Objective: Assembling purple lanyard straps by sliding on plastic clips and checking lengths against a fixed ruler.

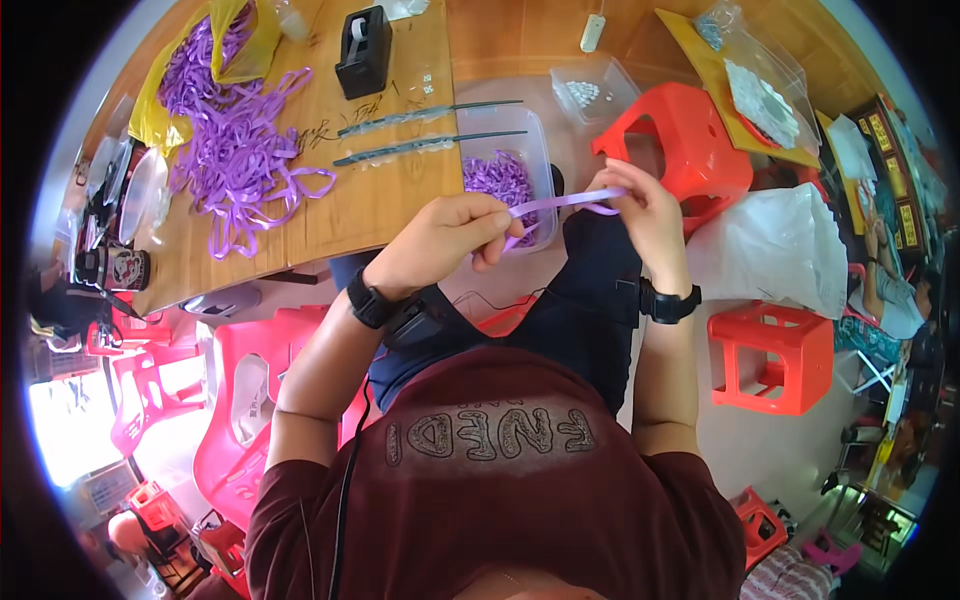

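Observation:
A narrow purple ribbon [562, 202] stretches between my two hands above my lap, with a loop of it hanging below. My left hand [452, 232] is closed on one end, thumb against the fingers. At the other end my right hand [648, 212] pinches the ribbon between thumb and fingers. Beneath the ribbon stands a clear plastic tub [540, 140] holding a heap of purple ribbon pieces [498, 178]. To the left, a tangled pile of long purple ribbon [240, 140] spills from a yellow plastic bag [150, 105] onto the wooden table [350, 210].
On the table are a black tape dispenser [363, 55] and two thin dark strips [430, 148] with clear tape along them. A red stool [680, 140], a smaller clear tub [590, 90] with white pieces and a white plastic bag [775, 240] stand to the right. Another red stool [770, 355] is nearer.

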{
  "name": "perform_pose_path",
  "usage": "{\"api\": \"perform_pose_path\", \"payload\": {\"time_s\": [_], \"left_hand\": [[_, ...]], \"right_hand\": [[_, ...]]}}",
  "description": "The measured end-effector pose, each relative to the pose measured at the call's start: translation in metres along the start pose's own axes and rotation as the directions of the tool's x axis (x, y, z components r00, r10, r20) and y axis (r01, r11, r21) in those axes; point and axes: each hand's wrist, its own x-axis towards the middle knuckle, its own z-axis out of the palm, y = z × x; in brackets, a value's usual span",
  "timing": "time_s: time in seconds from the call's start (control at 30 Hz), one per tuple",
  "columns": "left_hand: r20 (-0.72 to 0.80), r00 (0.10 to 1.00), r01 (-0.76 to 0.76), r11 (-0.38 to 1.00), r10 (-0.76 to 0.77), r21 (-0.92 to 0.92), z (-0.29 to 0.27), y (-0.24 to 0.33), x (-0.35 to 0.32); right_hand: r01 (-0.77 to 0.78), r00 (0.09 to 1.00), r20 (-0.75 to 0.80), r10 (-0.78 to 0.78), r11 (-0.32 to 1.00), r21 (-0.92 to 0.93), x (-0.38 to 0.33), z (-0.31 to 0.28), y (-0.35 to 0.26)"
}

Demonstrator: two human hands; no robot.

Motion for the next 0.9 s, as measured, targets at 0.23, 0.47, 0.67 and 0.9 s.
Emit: {"api": "perform_pose_path", "payload": {"time_s": [0.23,0.47,0.67,0.9], "left_hand": [[0.036,0.999,-0.007,1.000,0.007,-0.004,-0.002,-0.004,0.019],[-0.058,0.975,-0.176,0.909,0.213,0.379,-0.011,0.003,0.027],[-0.072,0.939,-0.251,0.815,0.335,0.523,-0.037,0.025,0.033],[-0.099,0.932,-0.199,0.720,0.349,0.665,-0.067,0.025,0.046]], "right_hand": [[0.326,0.902,0.357,-0.242,0.924,-0.198,-0.012,0.064,-0.063],[0.155,0.986,0.101,-0.131,0.946,-0.284,0.031,0.062,-0.029],[0.477,0.878,0.172,-0.447,0.791,-0.383,0.088,0.065,0.002],[0.551,0.824,0.325,-0.464,0.791,-0.265,0.140,0.086,-0.018]]}}
